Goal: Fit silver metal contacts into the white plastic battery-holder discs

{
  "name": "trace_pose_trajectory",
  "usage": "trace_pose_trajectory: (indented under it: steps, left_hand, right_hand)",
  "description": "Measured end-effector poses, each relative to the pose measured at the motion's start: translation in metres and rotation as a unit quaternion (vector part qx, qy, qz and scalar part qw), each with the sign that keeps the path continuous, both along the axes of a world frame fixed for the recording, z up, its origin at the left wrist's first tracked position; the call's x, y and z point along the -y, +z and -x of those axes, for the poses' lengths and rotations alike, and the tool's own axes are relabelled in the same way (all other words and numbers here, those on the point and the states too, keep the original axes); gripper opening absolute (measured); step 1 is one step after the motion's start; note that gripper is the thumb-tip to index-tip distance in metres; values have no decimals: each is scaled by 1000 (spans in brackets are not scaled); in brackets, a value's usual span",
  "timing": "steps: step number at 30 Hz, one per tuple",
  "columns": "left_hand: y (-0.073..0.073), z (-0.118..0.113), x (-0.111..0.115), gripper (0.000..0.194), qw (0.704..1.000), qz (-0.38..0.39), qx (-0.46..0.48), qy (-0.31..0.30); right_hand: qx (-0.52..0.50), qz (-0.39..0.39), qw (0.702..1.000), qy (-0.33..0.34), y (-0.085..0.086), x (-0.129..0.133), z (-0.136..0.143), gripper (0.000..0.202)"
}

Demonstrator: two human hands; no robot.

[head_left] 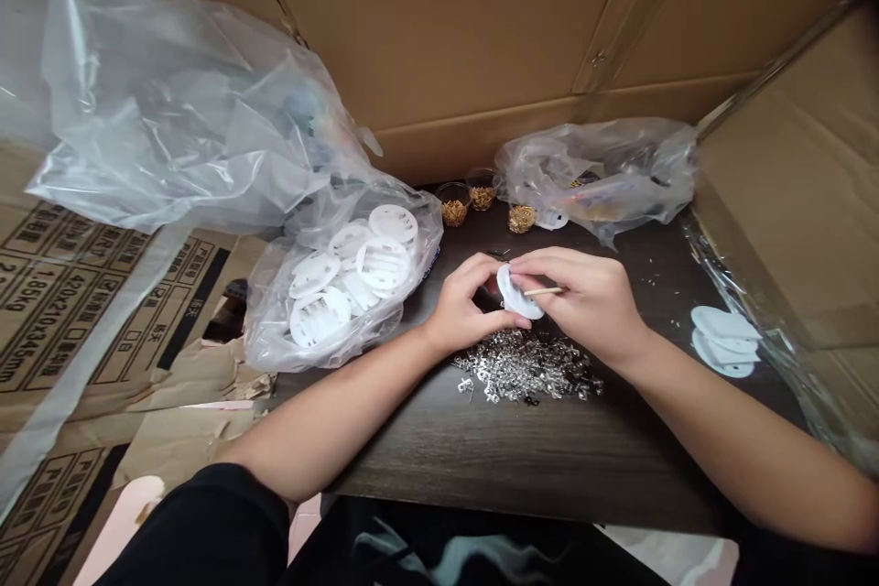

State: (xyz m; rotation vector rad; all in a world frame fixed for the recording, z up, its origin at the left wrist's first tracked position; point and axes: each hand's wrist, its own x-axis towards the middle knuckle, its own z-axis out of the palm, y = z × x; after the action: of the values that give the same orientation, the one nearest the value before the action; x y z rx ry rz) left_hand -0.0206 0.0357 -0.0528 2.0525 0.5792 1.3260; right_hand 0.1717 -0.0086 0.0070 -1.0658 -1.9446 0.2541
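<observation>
A round white plastic disc (516, 295) is tilted above the table, its edge pinched between the thumb and fingers of my left hand (468, 300). From the other side my right hand (583, 293) is closed on a thin wooden stick (544, 291), its fingers also at the disc's upper edge. What the fingertips of my right hand press on is too small to make out. Just below both hands lies a pile of small silvery metal clips (526, 366) on the dark wooden table (439, 458).
An open plastic bag (330, 343) of white discs stands at left. Several small cups of golden parts (482, 196) sit at the back near another plastic bag (604, 174). Stacked white discs (724, 343) lie at right. Cardboard walls (446, 37) enclose the table.
</observation>
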Motion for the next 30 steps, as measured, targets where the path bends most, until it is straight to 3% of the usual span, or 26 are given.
trace_pose_trajectory:
  steps: [5, 9, 12, 14, 17, 18, 20, 23, 27, 30]
  left_hand:
    - [-1, 0, 2, 58, 1000, -18, -6, 8]
    - [-1, 0, 4, 57, 999, -29, -20, 10]
    - [0, 0, 3, 54, 1000, -14, -17, 18]
    - [0, 0, 2, 53, 1000, 5, 1, 20]
    - [0, -1, 0, 54, 999, 26, 26, 5]
    - [-1, -2, 0, 55, 999, 33, 31, -1]
    - [-1, -2, -1, 54, 998, 44, 37, -9]
    - [0, -2, -1, 52, 998, 52, 43, -14]
    - [-1, -3, -1, 55, 997, 60, 50, -16]
    - [-4, -3, -2, 54, 997, 64, 45, -8]
  right_hand:
    - [-10, 4, 1000, -7, -2, -3, 0, 8]
    - [96, -36, 994, 21, -3, -3, -8, 15]
    - [147, -9, 987, 59, 3, -4, -17, 20]
    - [108, 17, 992, 70, 10, -7, -22, 25]
    - [-63, 68, 993, 72, 23, -18, -19, 45]
    - [-140, 108, 981, 79, 29, -23, -14, 54]
    - [-298, 182, 928, 129, 39, -35, 1, 59]
    - [-488, 209, 834, 149, 49, -54, 26, 48]
    - [-540, 285, 775, 166, 46, -67, 45, 71]
    - [-564, 307, 748, 169, 38, -68, 46, 84]
